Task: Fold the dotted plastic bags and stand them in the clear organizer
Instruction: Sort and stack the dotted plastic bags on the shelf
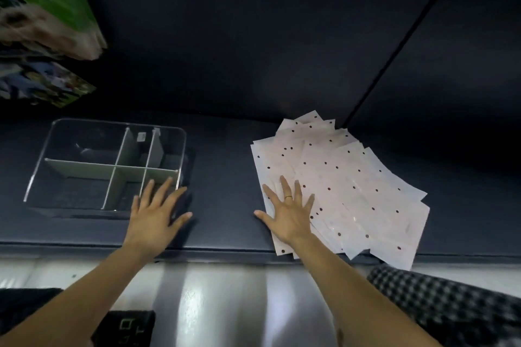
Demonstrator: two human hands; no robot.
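Under right hand (290, 214), bags (352, 177) partly hidden

One organizer (107, 160), one bag pile (352, 186), two hands

Place: most likely a home room, though the cues are few.
Surface: dark padded platform (225, 220), seamed like a mattress or cushion.
Floor: glossy pale floor (214, 298) at 6 o'clock.
Clutter: green printed packages (48, 3) at 10 o'clock; checkered fabric (451, 310) at 4 o'clock.
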